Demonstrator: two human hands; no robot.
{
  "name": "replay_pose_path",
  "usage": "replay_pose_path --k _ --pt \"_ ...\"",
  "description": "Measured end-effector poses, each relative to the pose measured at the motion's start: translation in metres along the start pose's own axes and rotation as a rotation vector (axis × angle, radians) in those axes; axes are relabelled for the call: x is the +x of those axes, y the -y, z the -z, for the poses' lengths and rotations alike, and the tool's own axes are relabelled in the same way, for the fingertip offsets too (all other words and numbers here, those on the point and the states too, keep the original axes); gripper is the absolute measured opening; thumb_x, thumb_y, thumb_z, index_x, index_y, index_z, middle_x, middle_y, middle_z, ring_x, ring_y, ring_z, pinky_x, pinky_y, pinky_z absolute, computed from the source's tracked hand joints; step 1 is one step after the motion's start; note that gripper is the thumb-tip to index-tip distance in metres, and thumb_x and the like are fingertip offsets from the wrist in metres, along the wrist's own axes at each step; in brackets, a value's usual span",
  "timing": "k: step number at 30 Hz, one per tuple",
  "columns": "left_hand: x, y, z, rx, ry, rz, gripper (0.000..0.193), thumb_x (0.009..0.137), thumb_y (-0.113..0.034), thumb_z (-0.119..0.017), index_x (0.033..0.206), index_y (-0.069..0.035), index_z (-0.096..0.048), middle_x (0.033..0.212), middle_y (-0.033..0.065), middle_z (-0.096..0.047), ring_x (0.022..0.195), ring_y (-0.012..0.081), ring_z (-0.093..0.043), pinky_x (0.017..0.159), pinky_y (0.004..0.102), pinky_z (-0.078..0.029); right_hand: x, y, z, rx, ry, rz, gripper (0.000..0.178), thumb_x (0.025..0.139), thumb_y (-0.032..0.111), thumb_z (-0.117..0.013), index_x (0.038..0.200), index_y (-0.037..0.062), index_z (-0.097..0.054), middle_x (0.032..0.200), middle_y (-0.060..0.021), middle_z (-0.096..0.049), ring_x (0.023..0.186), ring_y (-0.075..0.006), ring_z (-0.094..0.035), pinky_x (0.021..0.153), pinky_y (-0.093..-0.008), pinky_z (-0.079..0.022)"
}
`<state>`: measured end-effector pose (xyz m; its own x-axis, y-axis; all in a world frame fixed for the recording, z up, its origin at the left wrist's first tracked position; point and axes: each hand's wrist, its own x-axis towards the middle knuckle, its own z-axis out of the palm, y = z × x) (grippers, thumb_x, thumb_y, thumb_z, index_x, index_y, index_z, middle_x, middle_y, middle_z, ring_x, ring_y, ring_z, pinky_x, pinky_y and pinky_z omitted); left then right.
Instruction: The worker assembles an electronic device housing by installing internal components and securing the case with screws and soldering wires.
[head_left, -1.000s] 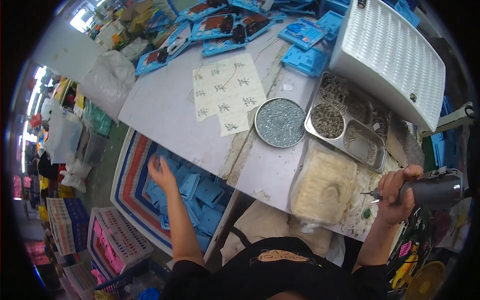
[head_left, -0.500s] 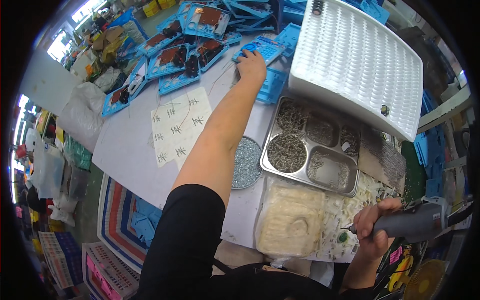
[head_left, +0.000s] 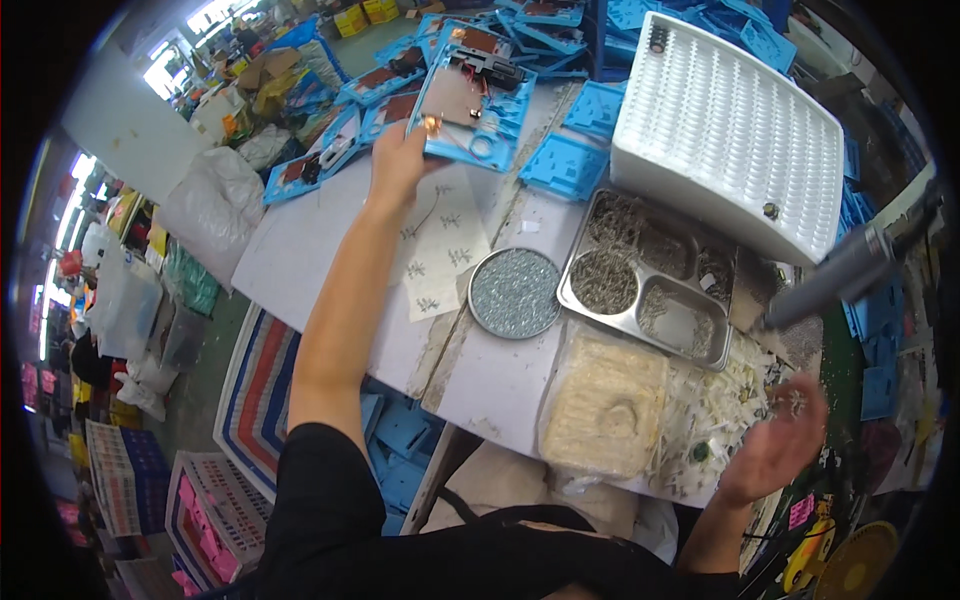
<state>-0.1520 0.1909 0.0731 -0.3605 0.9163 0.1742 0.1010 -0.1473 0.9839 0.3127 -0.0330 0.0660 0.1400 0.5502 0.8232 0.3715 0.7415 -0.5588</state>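
Observation:
My left hand (head_left: 398,165) grips the near left corner of a blue plastic casing (head_left: 505,115), tilted with its inside facing up. A circuit board, a beige panel and thin wires show in it. Blurred by motion, my right hand (head_left: 778,445) is raised over the right end of the table, its fingers curled around small grey metal screws (head_left: 792,402). Above it and apart from it hangs a grey electric screwdriver (head_left: 835,280). A steel compartment tray (head_left: 648,325) with screws stands to the left of the screwdriver. Beside that is a round dish (head_left: 515,293) of small metal parts.
More blue casings (head_left: 385,80) are piled at the back. Empty blue shells (head_left: 565,165) lie near a white textured foam box (head_left: 725,135). A bagged cream-coloured block (head_left: 605,400) rests at the front edge, beside scattered white pieces (head_left: 700,430). A marked paper sheet (head_left: 445,260) lies flat.
My left hand has moved left and now holds a casing inside up; the casing beneath it before is gone from that spot. My right hand has let go of the screwdriver, which has swung up.

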Motion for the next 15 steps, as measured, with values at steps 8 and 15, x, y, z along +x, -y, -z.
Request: replay_pose_path --k 8,15 --pt "-0.277 -0.012 -0.046 -0.691 0.106 0.415 0.054 0.106 -0.006 -0.045 0.157 -0.002 -0.03 0.132 0.0157 -0.06 0.099 0.0192 -0.069 0.084 0.0346 -0.061 -0.072 -0.008 -0.098 1.24 0.559 -1.135 0.081 0.102 0.049 -0.058 0.161 0.0036 -0.025 0.151 -0.0159 -0.048 0.13 -0.0208 -0.054 0.11 -0.037 -0.043" --pt "-0.349 0.027 -0.052 0.233 0.583 -0.088 0.065 0.105 -0.015 -0.049 0.16 0.003 -0.019 0.127 0.0279 -0.064 0.104 0.0294 -0.071 0.084 0.0413 -0.057 -0.068 -0.002 -0.054 0.626 0.424 -1.138 0.055 0.104 0.028 -0.061 0.148 0.0011 -0.042 0.133 -0.0071 -0.058 0.119 -0.0139 -0.055 0.104 -0.033 -0.045"
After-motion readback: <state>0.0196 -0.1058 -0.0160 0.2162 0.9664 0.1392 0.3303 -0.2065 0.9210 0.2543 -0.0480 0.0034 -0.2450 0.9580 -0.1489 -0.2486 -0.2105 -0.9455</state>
